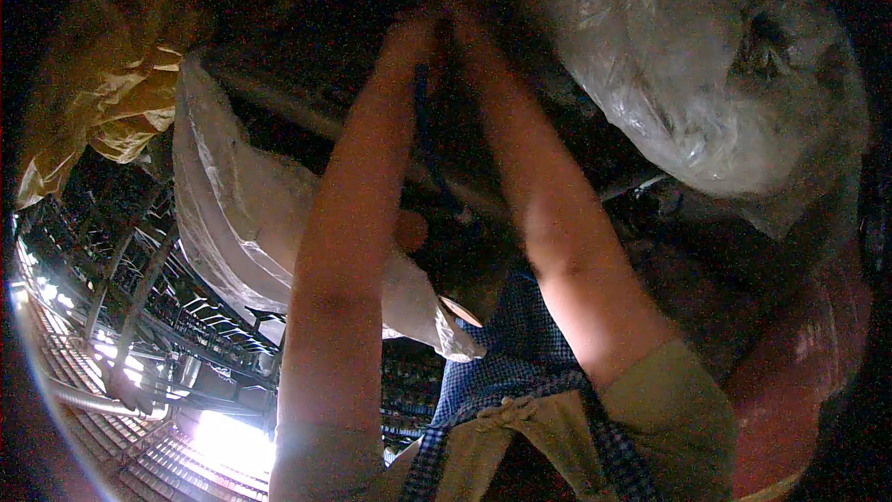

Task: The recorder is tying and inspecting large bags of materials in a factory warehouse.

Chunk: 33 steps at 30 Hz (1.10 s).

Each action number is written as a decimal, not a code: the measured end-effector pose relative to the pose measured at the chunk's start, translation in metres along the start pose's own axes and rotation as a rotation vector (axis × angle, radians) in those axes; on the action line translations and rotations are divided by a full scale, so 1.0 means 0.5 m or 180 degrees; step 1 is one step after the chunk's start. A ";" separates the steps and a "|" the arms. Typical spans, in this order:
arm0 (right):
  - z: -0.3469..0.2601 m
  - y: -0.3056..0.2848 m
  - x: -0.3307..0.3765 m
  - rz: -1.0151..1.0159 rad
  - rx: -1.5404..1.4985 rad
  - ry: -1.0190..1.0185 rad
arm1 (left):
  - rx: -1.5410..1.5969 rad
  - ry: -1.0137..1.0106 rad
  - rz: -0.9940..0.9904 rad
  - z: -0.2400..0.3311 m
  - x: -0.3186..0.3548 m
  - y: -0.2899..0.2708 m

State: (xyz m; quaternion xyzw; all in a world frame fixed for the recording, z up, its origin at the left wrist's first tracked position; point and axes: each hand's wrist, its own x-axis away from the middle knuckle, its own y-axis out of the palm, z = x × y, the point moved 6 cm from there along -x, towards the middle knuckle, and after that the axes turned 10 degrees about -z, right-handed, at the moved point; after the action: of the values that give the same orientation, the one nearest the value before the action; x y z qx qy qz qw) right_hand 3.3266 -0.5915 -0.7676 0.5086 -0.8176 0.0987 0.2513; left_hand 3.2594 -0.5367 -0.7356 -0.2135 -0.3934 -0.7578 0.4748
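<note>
Dim, crowded quarters: a large clear plastic-wrapped bundle [706, 74] fills the upper right, a pale wrapped roll [232, 214] lies at left, and metal racking [130, 316] shows below left. Little free room remains between them. Both forearms reach up together; the left hand [413, 37] and right hand [465, 28] meet in shadow against a dark blue strap [426, 139], their grip too dark to tell.

A dim interior is seen; a dark metal roof truss [139, 288] is crossed by struts at lower left; bright daylight [228, 442] is admitted through a corrugated roof [84, 381].
</note>
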 end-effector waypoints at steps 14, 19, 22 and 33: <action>0.064 0.025 -0.008 -0.0152 0.0434 0.0161 | 0.0127 -0.0396 0.0231 0.021 0.165 0.009; 0.017 0.019 0.013 -0.1055 -0.0439 0.0241 | -0.0370 0.0529 0.0623 0.065 0.196 -0.021; -0.024 0.029 0.064 -0.1112 -0.0767 0.0206 | 0.0268 0.0469 0.0745 0.047 0.181 -0.050; -0.105 0.047 0.133 -0.2070 -0.4769 0.0474 | 0.0662 0.0121 0.0391 0.042 0.168 -0.018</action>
State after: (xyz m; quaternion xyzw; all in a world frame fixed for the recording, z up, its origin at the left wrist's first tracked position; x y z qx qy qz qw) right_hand 3.2984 -0.6106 -0.6867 0.4096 -0.4595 -0.5179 0.5940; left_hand 3.2120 -0.5641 -0.6682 -0.1724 -0.4471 -0.6863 0.5472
